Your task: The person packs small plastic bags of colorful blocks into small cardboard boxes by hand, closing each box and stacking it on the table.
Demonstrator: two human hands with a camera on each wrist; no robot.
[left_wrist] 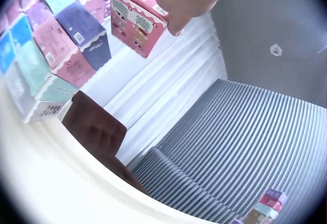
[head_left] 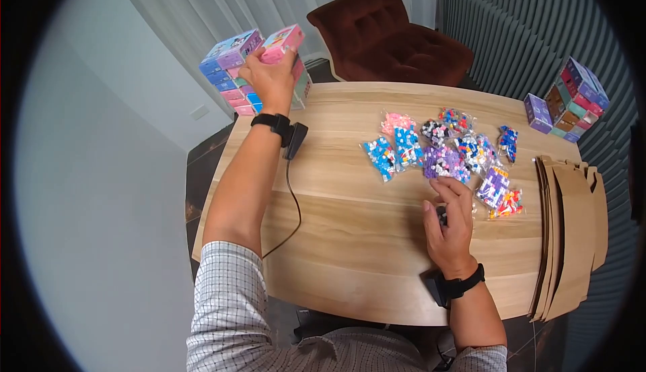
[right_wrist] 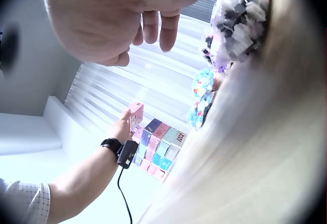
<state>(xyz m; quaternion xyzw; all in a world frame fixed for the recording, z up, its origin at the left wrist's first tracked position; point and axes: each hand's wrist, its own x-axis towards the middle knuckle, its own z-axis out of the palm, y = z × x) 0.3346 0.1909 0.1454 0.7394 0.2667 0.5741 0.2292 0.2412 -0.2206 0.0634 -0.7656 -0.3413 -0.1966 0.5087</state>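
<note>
My left hand [head_left: 271,81] grips a small pink box [head_left: 282,43] by its sides, raised over the stacked boxes at the far left of the table. In the left wrist view the pink box [left_wrist: 137,22] shows printed pictures, with fingers and thumb at its upper edges. The stack of pastel boxes [left_wrist: 56,45] is pink, blue, mint and purple. Over the table's right half, my right hand [head_left: 452,227] has loosely bent fingers and holds nothing. Just beyond its fingertips lie clear bags of small colored bricks [head_left: 445,163]. A dark patch shows partly hidden behind its fingers.
More boxes [head_left: 577,99] stand stacked at the far right corner. Flattened brown cardboard [head_left: 568,237] lies along the right edge. A brown chair [head_left: 390,39] stands behind the wooden table [head_left: 350,237]. A black cable [head_left: 298,207] runs from the left wrist camera.
</note>
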